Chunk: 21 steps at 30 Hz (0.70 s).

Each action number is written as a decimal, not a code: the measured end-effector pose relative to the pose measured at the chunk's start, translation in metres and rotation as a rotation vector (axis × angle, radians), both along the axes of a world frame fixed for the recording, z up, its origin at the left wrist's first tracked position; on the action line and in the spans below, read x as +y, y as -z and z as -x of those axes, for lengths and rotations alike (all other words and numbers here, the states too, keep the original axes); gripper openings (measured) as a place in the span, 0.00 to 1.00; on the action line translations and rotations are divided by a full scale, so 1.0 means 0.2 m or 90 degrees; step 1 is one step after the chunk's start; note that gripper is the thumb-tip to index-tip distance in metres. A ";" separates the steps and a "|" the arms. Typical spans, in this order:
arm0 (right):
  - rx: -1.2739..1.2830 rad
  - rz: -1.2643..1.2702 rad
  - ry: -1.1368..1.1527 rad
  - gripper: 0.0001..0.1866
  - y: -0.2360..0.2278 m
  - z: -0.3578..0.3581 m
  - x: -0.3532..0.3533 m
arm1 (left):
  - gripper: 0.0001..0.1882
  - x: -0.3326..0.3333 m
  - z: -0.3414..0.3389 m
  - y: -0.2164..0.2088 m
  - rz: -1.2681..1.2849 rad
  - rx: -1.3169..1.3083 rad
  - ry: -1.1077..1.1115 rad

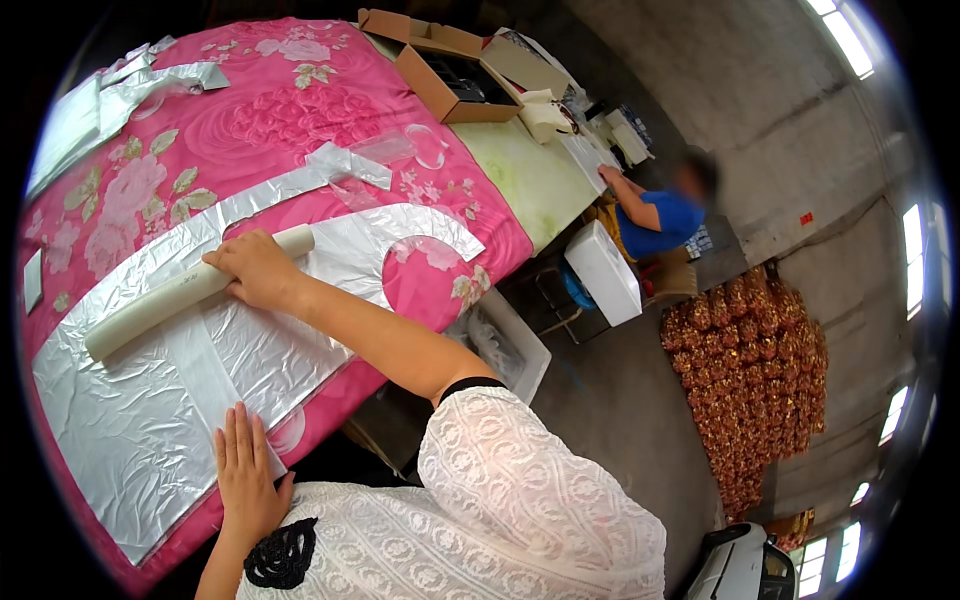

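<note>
Two bare hands work on a tabletop (pixel 150 170) covered with a pink flowered cloth. The right hand (pixel 258 268) reaches far across and presses down on a cream-coloured roll (pixel 170 295), its fingers (pixel 222 258) curled loosely over the roll's right end. The roll lies slanted on a large sheet of silver foil (pixel 120 420) that spreads over the near left part of the cloth. The left hand (pixel 245 475) lies flat at the near edge, fingers (pixel 236 425) straight and close together, holding nothing, pinning the foil down. More silver strips (pixel 300 180) lie farther off on the cloth. An open cardboard box (pixel 440 85) stands at the far end. Well apart on the right, another person in a blue shirt (pixel 665 215) leans over a bench, with a white box (pixel 603 272) just beside them.
</note>
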State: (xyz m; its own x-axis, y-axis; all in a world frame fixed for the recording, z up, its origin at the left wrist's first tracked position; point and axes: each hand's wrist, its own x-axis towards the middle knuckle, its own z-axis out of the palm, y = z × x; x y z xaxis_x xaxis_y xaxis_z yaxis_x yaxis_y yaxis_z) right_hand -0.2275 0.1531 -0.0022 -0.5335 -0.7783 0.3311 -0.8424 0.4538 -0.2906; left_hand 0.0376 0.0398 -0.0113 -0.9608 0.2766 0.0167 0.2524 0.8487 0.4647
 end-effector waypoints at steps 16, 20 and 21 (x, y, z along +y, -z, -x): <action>-0.103 -0.071 -0.116 0.28 -0.14 -0.19 0.04 | 0.29 -0.10 -0.02 0.02 0.204 0.121 0.131; -0.079 -0.051 -0.113 0.28 -0.10 -0.07 -0.02 | 0.30 -0.08 -0.01 0.03 0.193 0.125 0.118; -0.074 -0.049 -0.108 0.28 -0.09 -0.03 -0.04 | 0.30 -0.08 -0.01 0.03 0.187 0.131 0.114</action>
